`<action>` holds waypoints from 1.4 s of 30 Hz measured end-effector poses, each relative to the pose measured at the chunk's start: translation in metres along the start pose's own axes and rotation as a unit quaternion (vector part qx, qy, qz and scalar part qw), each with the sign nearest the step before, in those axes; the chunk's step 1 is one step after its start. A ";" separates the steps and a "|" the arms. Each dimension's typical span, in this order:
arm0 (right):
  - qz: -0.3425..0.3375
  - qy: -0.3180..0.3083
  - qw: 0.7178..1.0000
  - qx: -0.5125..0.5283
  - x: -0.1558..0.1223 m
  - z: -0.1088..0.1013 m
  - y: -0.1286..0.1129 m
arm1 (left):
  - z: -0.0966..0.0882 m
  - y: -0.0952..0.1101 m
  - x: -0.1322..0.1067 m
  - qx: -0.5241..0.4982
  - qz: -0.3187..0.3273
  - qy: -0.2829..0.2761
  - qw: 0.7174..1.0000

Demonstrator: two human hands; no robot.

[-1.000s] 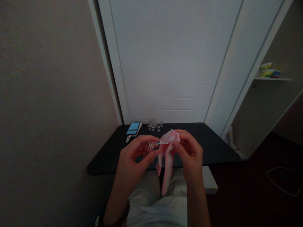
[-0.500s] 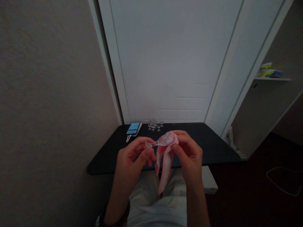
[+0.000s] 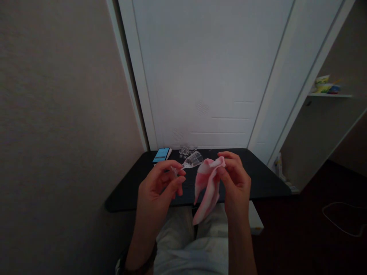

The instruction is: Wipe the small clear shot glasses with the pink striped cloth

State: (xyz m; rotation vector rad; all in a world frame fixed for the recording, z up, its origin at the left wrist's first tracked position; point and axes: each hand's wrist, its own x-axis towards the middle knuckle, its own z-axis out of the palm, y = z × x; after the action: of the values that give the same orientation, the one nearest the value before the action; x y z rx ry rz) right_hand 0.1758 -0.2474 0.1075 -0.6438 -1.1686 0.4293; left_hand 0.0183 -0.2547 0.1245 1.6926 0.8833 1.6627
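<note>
Far L is a grayish wall [image 3: 63, 133]. Next, phone [image 3: 160, 155] at back L of the dark tabletop [image 3: 129, 191], screen lit blue w/ some txt, too sm. to read; a white item [image 3: 170, 153] shows along its R edge. Left hand [image 3: 162, 185], in front of & below phone in view, has its fingers clamped on the foot end of a clear stemmed glass [image 3: 194, 159], held up in the air, tilted, bowl up & to R. Behind it, bunch of sm. clear glasses [image 3: 184, 150] at back of tabletop, by the white door [image 3: 197, 68]; held bowl blocks part of them, so can't get exact no. Below, person's light trousers [image 3: 177, 229]. R of the held glass, a pink & white cloth [image 3: 210, 187] hangs in folds, just beside the rim; can't tell if they touch. Right hand [image 3: 236, 179] has it pinched by the top, thumb vs. fingers; the 2 hands are apart. Under tabletop's front edge on R, white box [image 3: 256, 219] w/ sm. yellowish mark, illegible, partly hidden by right forearm. Further R, pale cord [image 3: 338, 225] on dark floor [image 3: 289, 236], & above, shelf [image 3: 332, 96] w/ yellow, green & blue packets [image 3: 325, 88], blurry, any print unreadable.
</note>
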 end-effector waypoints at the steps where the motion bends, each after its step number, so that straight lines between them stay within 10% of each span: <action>1: -0.001 0.010 1.000 -0.005 0.000 0.000 0.001 | 0.000 -0.001 0.000 -0.006 0.003 0.000 1.000; 20: 0.112 0.061 0.987 0.100 -0.002 0.006 0.004 | -0.003 0.002 -0.004 -0.011 -0.004 -0.166 0.986; 42: 0.097 0.001 0.991 0.097 -0.001 0.004 0.011 | 0.006 -0.007 0.000 0.093 -0.010 -0.092 0.991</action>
State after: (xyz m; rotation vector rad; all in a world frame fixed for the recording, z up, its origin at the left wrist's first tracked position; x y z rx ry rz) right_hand 0.1722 -0.2387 0.1003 -0.5902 -1.0508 0.6977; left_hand 0.0243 -0.2507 0.1187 1.9207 0.9860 1.4200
